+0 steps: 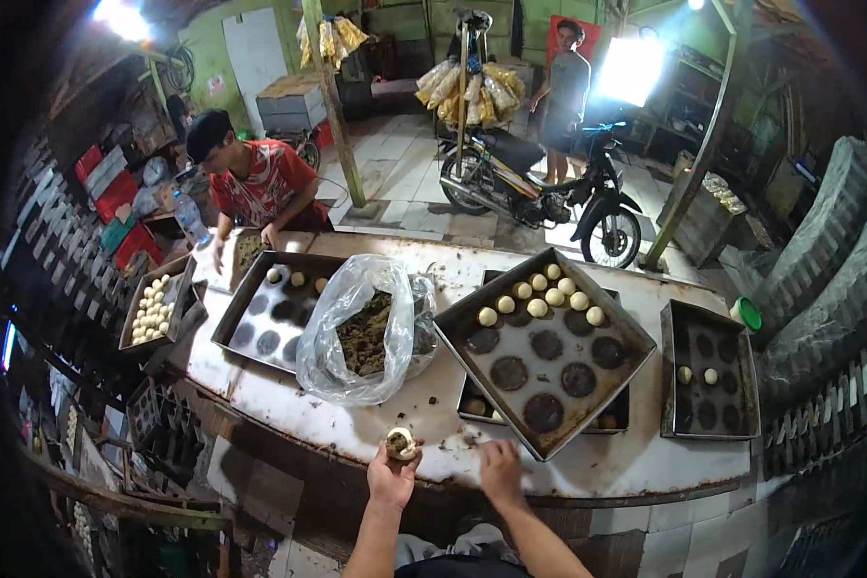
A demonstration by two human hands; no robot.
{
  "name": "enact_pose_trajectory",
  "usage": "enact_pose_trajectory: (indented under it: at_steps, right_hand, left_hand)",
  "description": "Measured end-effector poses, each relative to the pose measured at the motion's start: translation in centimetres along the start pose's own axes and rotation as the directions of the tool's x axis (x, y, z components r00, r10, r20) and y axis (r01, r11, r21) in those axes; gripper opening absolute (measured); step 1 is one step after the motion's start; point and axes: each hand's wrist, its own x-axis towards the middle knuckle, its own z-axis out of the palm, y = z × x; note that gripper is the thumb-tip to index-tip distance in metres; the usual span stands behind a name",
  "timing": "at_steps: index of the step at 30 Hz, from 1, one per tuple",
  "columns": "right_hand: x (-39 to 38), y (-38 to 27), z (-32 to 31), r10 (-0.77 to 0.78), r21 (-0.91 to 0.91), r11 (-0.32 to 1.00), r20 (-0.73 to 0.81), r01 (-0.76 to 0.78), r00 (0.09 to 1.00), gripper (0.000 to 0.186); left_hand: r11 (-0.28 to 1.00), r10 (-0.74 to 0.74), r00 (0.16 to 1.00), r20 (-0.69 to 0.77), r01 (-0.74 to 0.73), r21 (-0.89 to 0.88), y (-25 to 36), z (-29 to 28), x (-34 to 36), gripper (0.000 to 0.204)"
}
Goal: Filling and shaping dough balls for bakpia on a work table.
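clear plastic bag [356, 328] mid-table, hanging yellow packets [472, 91]

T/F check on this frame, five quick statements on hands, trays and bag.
1. The left hand holds a small round piece of pale dough with dark filling. True.
2. The right hand grips a metal spoon. False: it holds nothing visible and rests at the edge of the white worn worktable.
3. The clear plastic bag of brown filling lies open on the table. True.
4. The large dark metal baking tray is completely filled with dough balls. False: balls sit only along its far corner.
5. A bicycle is parked behind the table. False: it is a black motorbike.
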Motion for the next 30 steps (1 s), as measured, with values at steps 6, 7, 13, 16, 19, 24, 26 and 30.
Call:
enact_pose_trajectory:
  at_steps: [6, 7, 13, 16, 19, 24, 26, 30]
  right_hand:
    - [1.2, -5.4, -7.0, -0.057, 0.187, 0.982, 0.209, 0.017, 0.976, 0.035]
    - [1.6, -9.0, -10.1, -0.159, 0.491, 0.868, 0.418, -0.074, 0.895, 0.051]
    - [-5.3, -18.8, -13.3, -0.559, 0.655, 0.724, 0.373, 0.216, 0.741, 0.072]
    - [-8.6, -21.2, -14.4, -0.579, 0.62, 0.724, 0.307, 0.303, 0.755, 0.06]
    - [-11.5, -21.5, -14.6, -0.487, 0.704, 0.699, 0.341, 0.125, 0.804, 0.05]
    - [-14.2, -22.3, -17.9, -0.236, 0.749, 0.555, 0.558, -0.361, 0.795, 0.027]
    - [-14.8, -22.6, -19.8, -0.295, 0.792, 0.553, 0.475, -0.257, 0.829, 0.025]
    - [-14.7, -18.3, -21.9, -0.53, 0.827, 0.559, 0.301, 0.061, 0.793, 0.027]
  left_hand:
    - [0.961, -0.013, 0.998, 0.062, -0.004, 0.276, 2.3, 1.6, -9.9, 0.045]
    - [0.965, 0.006, 0.999, 0.053, -0.02, 0.261, 2.3, 2.4, -11.9, 0.043]
    - [0.938, 0.173, 0.971, 0.167, -0.214, 0.274, 2.3, 0.3, -22.1, 0.028]
    - [0.929, 0.233, 0.95, 0.207, -0.28, 0.243, 1.8, -3.2, -24.2, 0.027]
    - [0.959, 0.125, 0.954, 0.272, -0.186, 0.213, 2.6, -4.3, -28.0, 0.035]
    - [0.505, 0.275, 0.899, 0.34, -0.436, 0.745, 2.2, -4.5, -33.0, 0.046]
    - [0.688, 0.335, 0.892, 0.303, -0.452, 0.568, 0.8, -4.2, -32.5, 0.039]
    - [0.859, 0.361, 0.896, 0.258, -0.428, 0.283, -2.7, -2.4, -31.3, 0.033]
